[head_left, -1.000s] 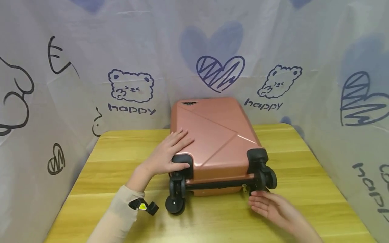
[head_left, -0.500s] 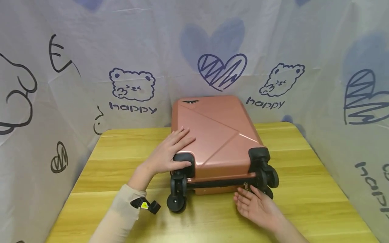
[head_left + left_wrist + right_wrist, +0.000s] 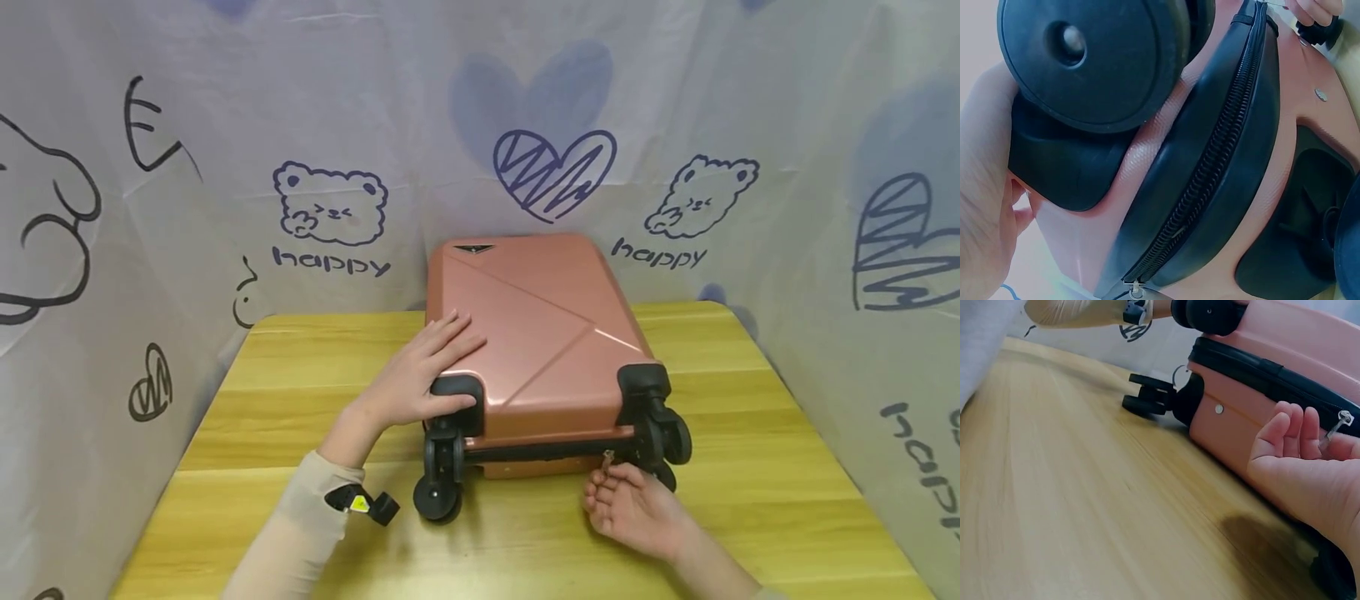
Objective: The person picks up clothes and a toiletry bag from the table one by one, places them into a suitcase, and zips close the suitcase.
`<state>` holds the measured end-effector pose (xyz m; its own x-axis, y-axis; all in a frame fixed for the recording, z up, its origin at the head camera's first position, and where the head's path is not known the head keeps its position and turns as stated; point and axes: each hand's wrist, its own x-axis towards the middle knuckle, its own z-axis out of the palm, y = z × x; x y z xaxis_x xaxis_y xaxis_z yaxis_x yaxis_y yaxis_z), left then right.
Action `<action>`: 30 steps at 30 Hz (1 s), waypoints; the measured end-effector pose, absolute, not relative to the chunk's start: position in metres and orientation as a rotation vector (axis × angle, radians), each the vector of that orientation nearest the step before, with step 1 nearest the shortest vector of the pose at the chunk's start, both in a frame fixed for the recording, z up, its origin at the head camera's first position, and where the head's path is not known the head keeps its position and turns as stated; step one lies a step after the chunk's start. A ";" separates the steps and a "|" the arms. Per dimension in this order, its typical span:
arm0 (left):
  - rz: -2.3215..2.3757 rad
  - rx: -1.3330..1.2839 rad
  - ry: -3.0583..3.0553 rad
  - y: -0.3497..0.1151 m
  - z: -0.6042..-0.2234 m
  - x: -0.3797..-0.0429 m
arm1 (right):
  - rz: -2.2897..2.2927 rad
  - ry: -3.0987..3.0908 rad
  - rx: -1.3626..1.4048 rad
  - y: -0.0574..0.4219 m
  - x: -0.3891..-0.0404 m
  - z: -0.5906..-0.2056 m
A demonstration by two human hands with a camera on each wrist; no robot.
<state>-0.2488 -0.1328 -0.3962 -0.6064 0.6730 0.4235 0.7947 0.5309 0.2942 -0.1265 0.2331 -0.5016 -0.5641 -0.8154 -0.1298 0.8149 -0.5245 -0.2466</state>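
Note:
A rose-pink hard-shell suitcase [image 3: 540, 308] lies flat, its wheeled end toward me. My left hand [image 3: 416, 379] rests on its near left corner, fingers spread over the shell and thumb on the black corner guard [image 3: 457, 396]. At the near right of the end face, my right hand [image 3: 633, 508] pinches a small metal zipper pull [image 3: 1335, 428] between thumb and curled fingers. The black zipper [image 3: 1210, 169] runs across the end face with its teeth meeting. A second zipper slider [image 3: 1135, 287] shows low in the left wrist view.
Black caster wheels [image 3: 437, 497] stick out toward me at the corners. The yellow wood-grain table [image 3: 750, 450] carries the suitcase. Behind and beside it hangs a pale cloth [image 3: 420, 100] with hearts and bears drawn on it.
My right hand has moved left from beside the right wheel to the zipper pull, and its fingers have curled onto it. My left hand stays on the suitcase corner.

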 end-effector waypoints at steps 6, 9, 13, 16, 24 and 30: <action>-0.701 -1.241 -2.503 -0.131 -0.397 -0.250 | -2.143 0.381 -0.089 0.237 -0.129 -0.500; -0.708 -1.248 -2.498 -0.131 -0.397 -0.250 | -2.142 0.362 -0.092 0.237 -0.130 -0.498; -0.709 -1.242 -2.509 -0.131 -0.397 -0.249 | -2.120 0.384 -0.086 0.238 -0.129 -0.498; -0.712 -1.237 -2.511 -0.131 -0.397 -0.249 | -2.101 0.409 -0.083 0.239 -0.130 -0.498; -0.713 -1.244 -2.500 -0.132 -0.397 -0.250 | -2.067 0.434 -0.101 0.236 -0.132 -0.495; -0.685 -1.230 -2.516 -0.131 -0.397 -0.247 | -2.036 0.494 -0.138 0.218 -0.135 -0.495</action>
